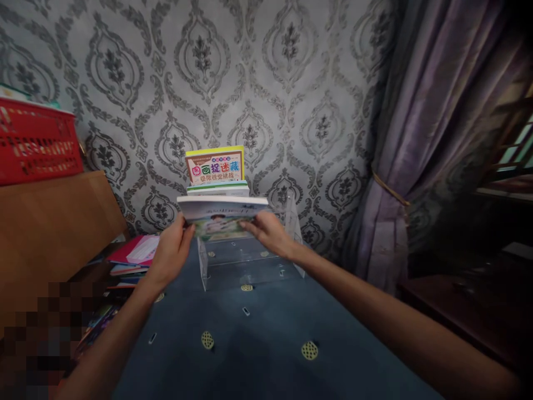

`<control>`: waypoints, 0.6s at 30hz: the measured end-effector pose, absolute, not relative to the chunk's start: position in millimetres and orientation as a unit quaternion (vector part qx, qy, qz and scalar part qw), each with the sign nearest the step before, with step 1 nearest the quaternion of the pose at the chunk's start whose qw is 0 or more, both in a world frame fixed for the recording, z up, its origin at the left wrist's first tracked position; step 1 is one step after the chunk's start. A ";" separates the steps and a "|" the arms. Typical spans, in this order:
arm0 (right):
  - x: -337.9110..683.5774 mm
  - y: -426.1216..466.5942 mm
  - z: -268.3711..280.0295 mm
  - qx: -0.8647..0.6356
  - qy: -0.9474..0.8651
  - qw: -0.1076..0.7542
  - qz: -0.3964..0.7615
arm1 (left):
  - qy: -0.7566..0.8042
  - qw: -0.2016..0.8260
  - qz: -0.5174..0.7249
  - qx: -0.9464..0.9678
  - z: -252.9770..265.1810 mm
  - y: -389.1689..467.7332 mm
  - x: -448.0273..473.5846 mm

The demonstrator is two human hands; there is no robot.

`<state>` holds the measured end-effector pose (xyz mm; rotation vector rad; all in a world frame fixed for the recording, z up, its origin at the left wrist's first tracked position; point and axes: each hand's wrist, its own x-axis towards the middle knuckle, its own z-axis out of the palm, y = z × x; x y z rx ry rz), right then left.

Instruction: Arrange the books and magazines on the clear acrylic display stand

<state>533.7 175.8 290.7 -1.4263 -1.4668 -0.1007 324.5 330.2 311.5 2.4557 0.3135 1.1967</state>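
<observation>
Between my two hands is a paperback book [225,214], its cover showing a figure on green ground under a pale sky. My left hand [172,247] grips its left edge, thumb on the cover. On the opposite side my right hand [268,230] holds the right edge. The book is tilted above a clear acrylic rack [254,269] on the blue tablecloth. Behind it stand a yellow-edged book [216,164] with colourful Chinese lettering and a white book with a green stripe [219,190]. The held book hides their lower parts.
A red plastic basket [37,141] sits on a brown box [54,222] at the left. Several books and papers [133,250] lie beside the box. The blue tablecloth [250,355] has yellow patterns. Patterned wallpaper rises behind, and a tied purple curtain [387,222] hangs at the right.
</observation>
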 end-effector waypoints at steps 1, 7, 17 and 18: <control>540.4 180.2 299.4 -0.588 -0.612 0.527 -0.051 | 0.102 0.184 0.440 0.873 319.0 332.7 330.5; 563.3 198.6 317.6 -0.581 -0.622 0.521 -0.061 | 0.088 0.184 0.455 0.867 327.9 353.6 357.0; 583.6 213.2 298.9 -0.594 -0.625 0.501 -0.072 | 0.066 0.248 0.430 0.866 312.1 379.3 378.8; 585.1 214.5 297.8 -0.594 -0.624 0.503 -0.070 | 0.057 0.257 0.427 0.865 310.8 382.7 380.9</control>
